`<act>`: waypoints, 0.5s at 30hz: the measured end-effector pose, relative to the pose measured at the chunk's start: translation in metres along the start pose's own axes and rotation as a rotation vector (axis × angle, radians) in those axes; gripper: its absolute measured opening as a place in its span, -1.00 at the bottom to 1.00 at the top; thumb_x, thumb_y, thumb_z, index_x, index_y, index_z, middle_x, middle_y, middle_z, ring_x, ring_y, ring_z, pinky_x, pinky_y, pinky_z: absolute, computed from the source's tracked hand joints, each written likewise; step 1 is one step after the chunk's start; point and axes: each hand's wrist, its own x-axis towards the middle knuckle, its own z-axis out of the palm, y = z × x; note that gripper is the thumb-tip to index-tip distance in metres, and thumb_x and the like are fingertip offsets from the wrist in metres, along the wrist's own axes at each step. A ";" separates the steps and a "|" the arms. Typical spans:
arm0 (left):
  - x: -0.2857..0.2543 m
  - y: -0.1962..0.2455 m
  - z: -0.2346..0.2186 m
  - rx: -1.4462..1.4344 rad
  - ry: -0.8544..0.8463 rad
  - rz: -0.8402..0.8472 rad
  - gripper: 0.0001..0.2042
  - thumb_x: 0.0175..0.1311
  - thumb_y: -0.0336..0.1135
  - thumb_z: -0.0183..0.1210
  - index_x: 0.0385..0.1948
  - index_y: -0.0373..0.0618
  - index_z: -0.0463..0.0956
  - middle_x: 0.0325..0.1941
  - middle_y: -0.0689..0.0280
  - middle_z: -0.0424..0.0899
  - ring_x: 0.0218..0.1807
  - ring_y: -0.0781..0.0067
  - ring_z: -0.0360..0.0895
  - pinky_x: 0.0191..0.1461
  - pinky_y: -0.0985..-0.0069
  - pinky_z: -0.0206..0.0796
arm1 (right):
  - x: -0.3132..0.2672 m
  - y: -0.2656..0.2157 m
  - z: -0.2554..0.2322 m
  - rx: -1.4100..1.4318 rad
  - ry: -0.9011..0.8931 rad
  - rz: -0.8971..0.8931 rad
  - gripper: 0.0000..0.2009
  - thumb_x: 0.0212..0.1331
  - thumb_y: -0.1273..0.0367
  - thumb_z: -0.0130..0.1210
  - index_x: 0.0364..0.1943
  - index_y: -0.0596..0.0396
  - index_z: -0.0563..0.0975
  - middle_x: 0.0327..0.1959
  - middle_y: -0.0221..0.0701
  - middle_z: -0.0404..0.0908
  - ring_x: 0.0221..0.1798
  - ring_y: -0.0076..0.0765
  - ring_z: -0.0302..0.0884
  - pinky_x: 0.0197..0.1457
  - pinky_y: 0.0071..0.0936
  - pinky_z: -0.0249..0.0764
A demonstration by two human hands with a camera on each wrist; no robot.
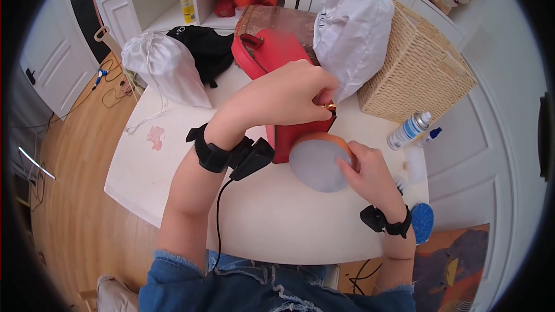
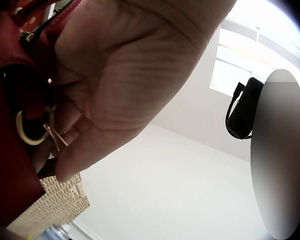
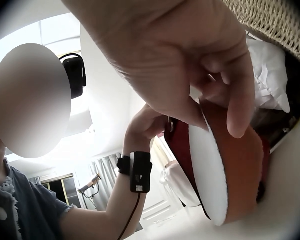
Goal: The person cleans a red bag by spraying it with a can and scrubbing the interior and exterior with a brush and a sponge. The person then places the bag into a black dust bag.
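Note:
A red bag (image 1: 283,138) stands on the white table, and the left hand (image 1: 283,95) pinches its gold-coloured metal clasp at the right end. Close up in the left wrist view, the thumb and fingers of the left hand (image 2: 120,85) hold the gold clasp (image 2: 55,136) beside a gold ring (image 2: 27,131) on the bag. Against the bag's front, the right hand (image 1: 373,176) pinches the edge of a round pad (image 1: 319,164), grey-white on one face and orange on the other. The right wrist view shows the pad's orange side (image 3: 237,165) under the fingers.
Behind the bag are a brown chest (image 1: 263,18), a white drawstring pouch (image 1: 355,29) and a woven basket (image 1: 419,63). Another white pouch (image 1: 165,66) and a black one (image 1: 205,49) lie at the left. A spray can (image 1: 409,130) and a blue brush (image 1: 422,222) are at the right.

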 end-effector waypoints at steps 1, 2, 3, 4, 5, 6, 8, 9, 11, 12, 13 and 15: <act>-0.001 -0.001 0.001 -0.014 0.009 0.001 -0.84 0.02 -0.40 0.23 -0.49 -0.28 0.43 -0.71 0.22 0.34 -0.65 0.28 0.34 -0.54 0.43 0.15 | -0.001 0.000 0.000 -0.015 -0.025 -0.017 -0.81 0.09 0.44 0.18 -0.36 0.32 0.45 -0.62 -0.27 0.40 -0.65 -0.45 0.29 -0.55 -0.50 0.22; -0.001 -0.001 0.001 -0.027 0.018 0.004 -0.83 0.01 -0.40 0.22 -0.50 -0.28 0.43 -0.71 0.22 0.34 -0.65 0.27 0.33 -0.54 0.43 0.15 | -0.002 0.000 0.000 -0.030 -0.049 -0.035 -0.80 0.08 0.44 0.18 -0.37 0.32 0.44 -0.61 -0.26 0.39 -0.63 -0.42 0.30 -0.55 -0.51 0.22; -0.001 -0.001 0.001 -0.028 0.019 0.003 -0.83 0.01 -0.40 0.22 -0.50 -0.28 0.43 -0.71 0.22 0.34 -0.65 0.27 0.33 -0.54 0.43 0.15 | -0.002 -0.002 0.000 -0.031 -0.050 -0.035 -0.80 0.08 0.44 0.18 -0.37 0.32 0.44 -0.61 -0.26 0.39 -0.63 -0.42 0.30 -0.55 -0.51 0.22; -0.001 0.000 0.000 -0.020 0.017 0.012 -0.83 0.01 -0.40 0.22 -0.50 -0.28 0.43 -0.71 0.21 0.35 -0.65 0.27 0.34 -0.54 0.43 0.15 | -0.003 -0.006 -0.001 -0.025 0.002 -0.070 -0.81 0.07 0.46 0.18 -0.36 0.32 0.44 -0.59 -0.25 0.38 -0.61 -0.37 0.32 -0.54 -0.49 0.25; -0.001 0.000 -0.001 -0.013 0.014 0.021 -0.83 0.01 -0.39 0.22 -0.50 -0.29 0.43 -0.71 0.21 0.35 -0.65 0.27 0.35 -0.54 0.42 0.16 | -0.003 -0.010 -0.001 -0.019 0.054 -0.106 -0.81 0.06 0.48 0.18 -0.35 0.32 0.43 -0.58 -0.24 0.37 -0.59 -0.33 0.35 -0.52 -0.48 0.27; -0.001 0.000 -0.001 -0.015 0.015 0.018 -0.83 0.01 -0.39 0.22 -0.50 -0.29 0.43 -0.71 0.21 0.35 -0.65 0.27 0.35 -0.54 0.42 0.16 | -0.003 -0.015 -0.002 -0.019 0.050 -0.105 -0.81 0.06 0.48 0.18 -0.35 0.32 0.43 -0.58 -0.24 0.37 -0.59 -0.33 0.35 -0.52 -0.48 0.27; -0.002 0.000 -0.001 -0.020 0.002 -0.011 -0.82 0.01 -0.38 0.21 -0.51 -0.29 0.41 -0.70 0.19 0.38 -0.64 0.23 0.38 -0.52 0.40 0.19 | -0.004 -0.021 -0.002 0.074 0.126 -0.122 -0.80 0.08 0.47 0.14 -0.25 0.27 0.41 -0.34 -0.10 0.43 -0.42 0.07 0.47 -0.37 -0.24 0.41; -0.002 0.002 -0.002 -0.022 0.003 -0.014 -0.82 0.01 -0.38 0.21 -0.51 -0.29 0.41 -0.70 0.19 0.38 -0.64 0.23 0.38 -0.52 0.40 0.19 | -0.003 -0.018 0.003 0.075 0.123 -0.122 -0.80 0.08 0.47 0.14 -0.25 0.27 0.41 -0.34 -0.10 0.43 -0.42 0.07 0.47 -0.37 -0.24 0.41; -0.001 0.006 -0.003 -0.045 -0.004 -0.073 -0.82 -0.06 -0.43 0.21 -0.65 -0.30 0.39 -0.68 0.12 0.45 -0.58 0.13 0.44 -0.44 0.36 0.26 | 0.000 -0.004 0.017 0.010 0.148 -0.222 -0.80 0.09 0.49 0.13 -0.22 0.23 0.41 -0.27 -0.15 0.41 -0.39 0.00 0.49 -0.38 -0.29 0.44; -0.002 0.005 -0.003 -0.045 -0.003 -0.074 -0.82 -0.06 -0.43 0.21 -0.65 -0.30 0.39 -0.68 0.12 0.45 -0.58 0.13 0.44 -0.44 0.36 0.26 | 0.001 0.001 0.019 0.010 0.147 -0.223 -0.80 0.09 0.49 0.13 -0.22 0.23 0.41 -0.27 -0.15 0.41 -0.39 0.00 0.49 -0.38 -0.29 0.44; -0.002 0.003 -0.002 -0.041 0.011 -0.052 -0.82 -0.06 -0.43 0.22 -0.65 -0.31 0.39 -0.69 0.12 0.45 -0.58 0.12 0.43 -0.44 0.35 0.26 | 0.001 0.006 0.018 -0.080 0.086 -0.261 -0.80 0.06 0.50 0.13 -0.22 0.23 0.42 -0.25 -0.18 0.41 -0.38 -0.02 0.50 -0.39 -0.30 0.46; -0.003 0.003 -0.002 -0.040 0.028 -0.031 -0.81 -0.06 -0.43 0.22 -0.65 -0.31 0.39 -0.69 0.12 0.44 -0.58 0.12 0.43 -0.43 0.34 0.25 | 0.000 0.005 0.017 -0.173 0.020 -0.301 -0.79 0.04 0.51 0.12 -0.22 0.22 0.42 -0.24 -0.20 0.40 -0.37 -0.04 0.51 -0.40 -0.32 0.47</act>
